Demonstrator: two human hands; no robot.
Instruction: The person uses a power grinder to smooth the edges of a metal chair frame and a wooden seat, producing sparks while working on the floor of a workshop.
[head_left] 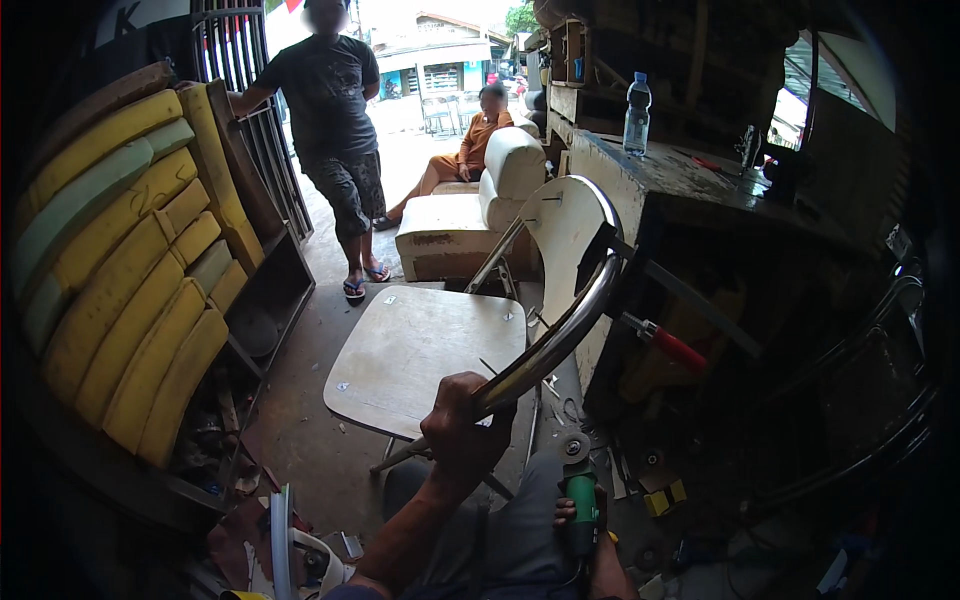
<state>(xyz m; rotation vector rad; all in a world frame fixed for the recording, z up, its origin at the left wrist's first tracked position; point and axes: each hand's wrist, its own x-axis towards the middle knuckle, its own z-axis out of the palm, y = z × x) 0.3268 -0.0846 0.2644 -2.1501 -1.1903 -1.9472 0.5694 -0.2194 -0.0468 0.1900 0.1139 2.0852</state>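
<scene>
As we look down through the head view, we find the left hand (465, 425) clenched around the near end of a curved frame (545, 358), which rises away from us toward a pale curved panel (556, 240), over the right edge of a cream seat board (430, 345). The right hand (566, 511), partly hidden, grasps a green angle grinder (581, 500) low beside the trouser leg (538, 505), its disc (574, 447) uppermost and apart from the frame; whether it spins, we cannot tell. A bar clamp (700, 308) with a red handle (676, 347) sits near the frame's upper bend, though we cannot make out exactly what it pinches. For good handling, we judge that the left fist should brace the frame firmly, well away from wherever the disc bites, and avoid the thin spike (488, 367) just above it. We would also angle the disc away from the leg and favour light, even pressure.
</scene>
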